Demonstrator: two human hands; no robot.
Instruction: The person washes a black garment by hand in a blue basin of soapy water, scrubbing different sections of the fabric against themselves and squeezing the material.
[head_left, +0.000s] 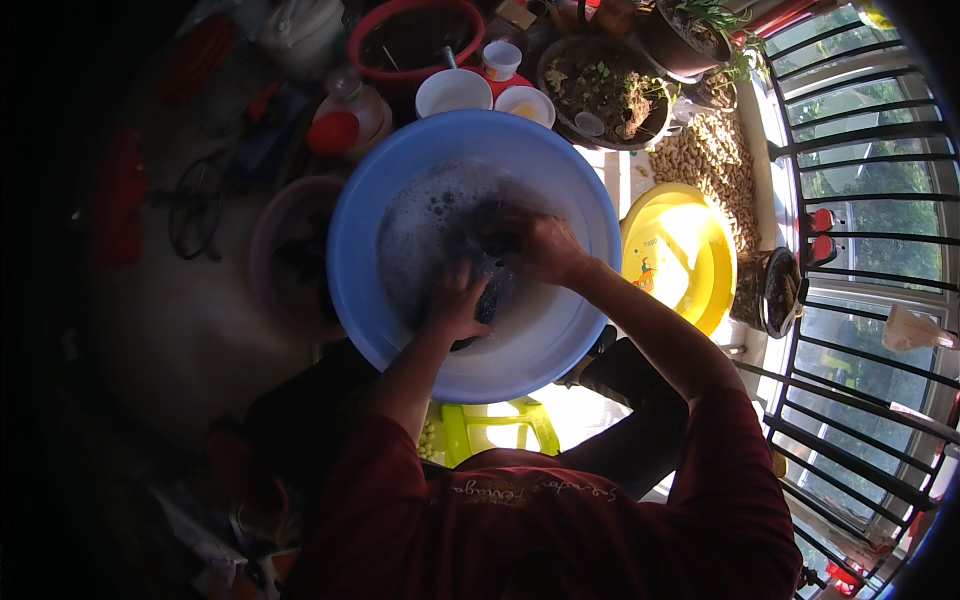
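A large blue basin (350, 250) in front of me holds cloudy, sudsy water, with foam on its far left side. My left hand (460, 302) is in the basin, thumb and fingers spread around a dark wet item (490, 297), bracing it. The item looks like dark cloth or a shoe; shadow and water hide which. Farther in and to the right, my right hand (545, 246) is bent over with its fingers curled down on dark material. Its fingertips are in shadow, so whatever they grip there cannot be made out.
At the right stands a yellow basin (645, 225), beside spread peanut-like pods (705, 160) and a barred window (870, 200). Beyond the blue basin are white bowls (454, 92), a red tub (360, 45) and a soil-filled planter (600, 90). A green stool (456, 430) is near my legs.
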